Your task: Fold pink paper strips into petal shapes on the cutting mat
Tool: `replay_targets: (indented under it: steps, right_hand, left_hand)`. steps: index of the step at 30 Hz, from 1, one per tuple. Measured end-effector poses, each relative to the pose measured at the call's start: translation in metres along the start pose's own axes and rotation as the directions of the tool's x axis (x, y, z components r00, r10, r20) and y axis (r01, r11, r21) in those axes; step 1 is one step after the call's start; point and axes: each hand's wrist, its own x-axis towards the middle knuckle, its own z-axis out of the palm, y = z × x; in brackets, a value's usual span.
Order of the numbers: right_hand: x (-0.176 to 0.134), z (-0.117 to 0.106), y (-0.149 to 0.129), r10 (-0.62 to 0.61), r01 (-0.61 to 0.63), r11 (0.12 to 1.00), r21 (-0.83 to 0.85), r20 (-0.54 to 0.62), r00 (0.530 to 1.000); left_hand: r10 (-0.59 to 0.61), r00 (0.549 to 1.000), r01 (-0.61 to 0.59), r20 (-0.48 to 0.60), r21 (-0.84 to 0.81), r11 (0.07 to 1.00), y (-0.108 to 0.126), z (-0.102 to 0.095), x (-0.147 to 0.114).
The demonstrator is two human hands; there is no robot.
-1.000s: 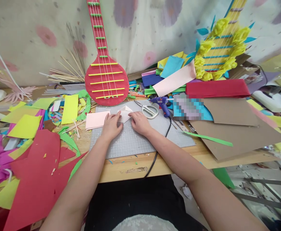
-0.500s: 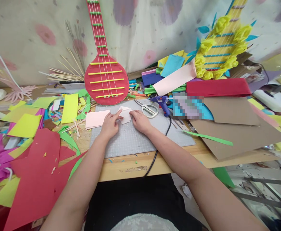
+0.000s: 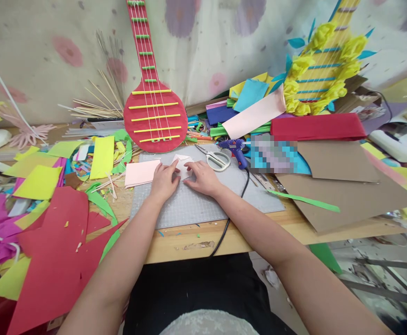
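Observation:
A small piece of folded pale pink paper (image 3: 183,163) lies on the grey cutting mat (image 3: 189,204), between my two hands. My left hand (image 3: 164,180) grips its left side, index finger stretched along the top and thumb at the lower edge. On the other side, my right hand (image 3: 205,179) has the paper's right edge between thumb and fingers. Part of the paper is hidden under the fingertips. Just left of my left hand is a stack of pale pink paper sheets (image 3: 141,174). Grey-handled scissors (image 3: 220,163) rest behind my right hand.
A blue glue gun (image 3: 237,151) lies right of the scissors, its black cable (image 3: 236,207) crossing the mat and table edge. Behind stands a red paper lute (image 3: 156,116). Brown cardboard (image 3: 346,200) lies at right, red sheets (image 3: 56,232) at left.
My right thumb has come down and inward to the paper's lower edge. My left fingers have drawn in closer, so the hands are nearer each other.

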Motion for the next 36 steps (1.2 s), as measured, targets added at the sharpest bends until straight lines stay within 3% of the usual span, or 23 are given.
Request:
replay_targets:
  steps: [6, 12, 22, 32, 36]
  right_hand:
    - [0.005, 0.007, -0.002, 0.014, -0.014, 0.999, -0.037, -0.002, 1.0]
    - [0.004, 0.007, 0.0, 0.074, -0.074, 0.997, -0.014, -0.004, 0.997]
    - [0.003, 0.005, -0.004, 0.038, -0.037, 0.997, -0.071, 0.009, 0.999]
    - [0.001, 0.0, 0.0, 0.044, -0.044, 0.996, 0.072, 0.006, 0.999]
    - [-0.001, -0.001, 0.005, 0.079, -0.075, 0.971, 0.226, -0.01, 0.997]
  left_hand:
    - [-0.016, 1.0, 0.015, -0.021, -0.025, 1.0, 0.001, 0.0, 0.001]
    - [0.0, 1.0, 0.002, 0.028, -0.069, 0.998, -0.002, -0.001, 0.0]
    - [-0.022, 1.0, 0.023, 0.018, -0.081, 0.996, -0.001, 0.0, 0.004]
    - [0.006, 1.0, -0.004, 0.013, -0.087, 0.996, -0.002, -0.001, 0.008]
    - [0.021, 0.999, -0.017, 0.048, -0.078, 0.997, -0.003, -0.001, 0.011]
